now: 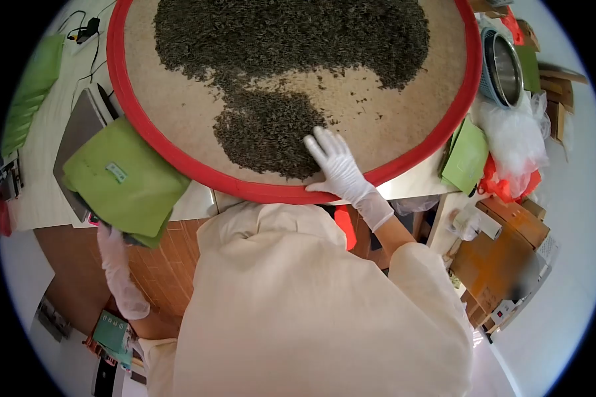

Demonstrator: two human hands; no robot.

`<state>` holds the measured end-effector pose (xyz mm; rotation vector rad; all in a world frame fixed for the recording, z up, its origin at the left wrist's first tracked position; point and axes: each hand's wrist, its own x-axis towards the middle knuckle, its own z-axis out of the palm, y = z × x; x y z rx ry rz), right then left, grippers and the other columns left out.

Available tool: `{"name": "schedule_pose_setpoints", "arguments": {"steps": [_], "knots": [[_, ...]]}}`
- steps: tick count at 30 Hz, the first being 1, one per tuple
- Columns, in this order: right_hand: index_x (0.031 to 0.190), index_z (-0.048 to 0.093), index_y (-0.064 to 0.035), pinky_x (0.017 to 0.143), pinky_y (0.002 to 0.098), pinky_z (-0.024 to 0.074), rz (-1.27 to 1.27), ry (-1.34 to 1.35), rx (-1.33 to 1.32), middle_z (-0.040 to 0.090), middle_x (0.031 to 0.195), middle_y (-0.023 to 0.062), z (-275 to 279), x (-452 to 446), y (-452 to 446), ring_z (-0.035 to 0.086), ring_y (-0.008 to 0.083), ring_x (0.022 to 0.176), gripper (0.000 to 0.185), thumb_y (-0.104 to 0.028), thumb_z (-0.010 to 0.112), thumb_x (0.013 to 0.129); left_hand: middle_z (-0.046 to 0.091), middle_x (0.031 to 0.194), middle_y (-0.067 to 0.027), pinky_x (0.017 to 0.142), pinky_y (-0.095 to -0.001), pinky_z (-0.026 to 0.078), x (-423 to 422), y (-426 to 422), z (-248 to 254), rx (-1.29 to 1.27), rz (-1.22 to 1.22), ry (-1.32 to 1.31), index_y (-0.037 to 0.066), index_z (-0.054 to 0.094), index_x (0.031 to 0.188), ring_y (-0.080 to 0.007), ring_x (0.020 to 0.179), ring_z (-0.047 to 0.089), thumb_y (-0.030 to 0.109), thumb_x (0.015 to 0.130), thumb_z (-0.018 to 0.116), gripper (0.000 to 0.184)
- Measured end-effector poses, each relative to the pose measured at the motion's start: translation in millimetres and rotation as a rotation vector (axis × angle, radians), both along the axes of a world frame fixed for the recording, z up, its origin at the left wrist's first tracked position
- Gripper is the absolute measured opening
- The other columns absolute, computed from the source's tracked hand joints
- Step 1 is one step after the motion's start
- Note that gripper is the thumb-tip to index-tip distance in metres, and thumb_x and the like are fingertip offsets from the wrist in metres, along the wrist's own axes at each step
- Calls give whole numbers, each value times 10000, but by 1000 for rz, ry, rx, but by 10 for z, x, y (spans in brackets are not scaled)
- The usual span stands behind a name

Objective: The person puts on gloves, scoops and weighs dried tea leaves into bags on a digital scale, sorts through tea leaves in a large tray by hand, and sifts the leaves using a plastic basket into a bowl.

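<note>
The right hand (pixel 341 169) is spread at the right edge of the near leaf pile (pixel 265 135) on the round tray (pixel 271 193); light, flat fingers should limit crushing. The left hand (pixel 112 248): cannot tell.

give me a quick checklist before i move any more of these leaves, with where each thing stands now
1. Right hand gloved: ok
2. Left hand gloved: ok
3. Right fingers at the smaller leaf pile: ok, by its right edge
4. Smaller pile kept apart from the larger leaf pile: not ok, leaves link them
5. Leaves within the red rim: cannot tell fully, the far side is out of view
6. Left fingers free: cannot tell, the tips are unclear near the green packets
</note>
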<state>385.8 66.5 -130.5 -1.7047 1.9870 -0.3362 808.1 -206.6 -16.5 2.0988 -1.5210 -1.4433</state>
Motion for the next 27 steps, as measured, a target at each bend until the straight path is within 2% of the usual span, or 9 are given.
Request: {"name": "schedule_pose_setpoints", "arguments": {"steps": [5,8,10,13,15,18,21,24,27], "knots": [[1431,277,-206,1060,591,208,234,162,-31,235,1458,197,-211,63,-594,249,398,1324,1098,-596,751,521,594,1096,-38,855,-251,423,434,-194,566,-255,-93,49,-7,516,1224,-124,988,550,189,941,515,345],[1424,296,-243,1048,607,215,296,126,-94,230,1468,180,-340,3,-809,248,401,1327,1023,-592,733,568,589,1106,-31,852,-248,421,170,-110,1004,-351,-89,1,-6,518,1227,-117,981,545,209,949,507,352],[1378,375,-234,1020,570,289,290,148,-186,300,1429,167,-473,31,-749,327,379,1282,912,-550,733,601,570,1154,-53,891,-264,400,-26,-53,1122,-415,-85,61,-14,504,1246,-136,1025,522,246,956,495,390],[1214,530,-184,875,435,440,207,81,-145,446,1294,115,-546,92,-625,466,315,1124,692,-309,788,584,561,1166,-81,931,-277,370,-465,17,1239,-761,-364,-178,-31,487,1259,-156,1072,492,277,961,478,429],[1180,549,-183,857,416,455,146,49,-146,470,1254,106,-503,119,-588,485,306,1103,639,-258,777,587,553,1186,-98,958,-274,338,-840,39,1377,-523,-159,-51,-38,464,1277,-161,1106,467,288,963,463,452],[1112,588,-183,821,376,484,23,-16,-141,517,1175,86,-463,139,-531,522,287,1062,545,-156,756,594,564,1166,-79,924,-259,352,-1006,-85,1176,-570,-151,55,-44,485,1246,-153,1050,482,274,964,460,425],[1022,624,-143,799,385,497,-267,-298,-248,547,1094,99,-430,109,-503,561,282,965,423,-133,733,613,592,1105,-48,876,-260,377,-1256,-216,1042,-510,-365,76,-43,519,1196,-139,977,503,268,965,458,392],[936,677,-75,842,300,473,-747,-1121,-223,644,967,35,-393,37,-438,604,161,895,173,-114,657,769,628,996,-54,806,-276,407,-1691,-207,954,-514,-392,70,-40,549,1129,-146,868,532,278,947,488,371],[953,680,-36,835,257,459,-861,-1339,-210,668,945,28,-193,-117,-392,597,124,873,155,-87,595,835,627,882,-106,749,-299,420,-2186,-87,987,-662,-465,-95,-24,566,1066,-180,774,542,291,925,512,350]]}}
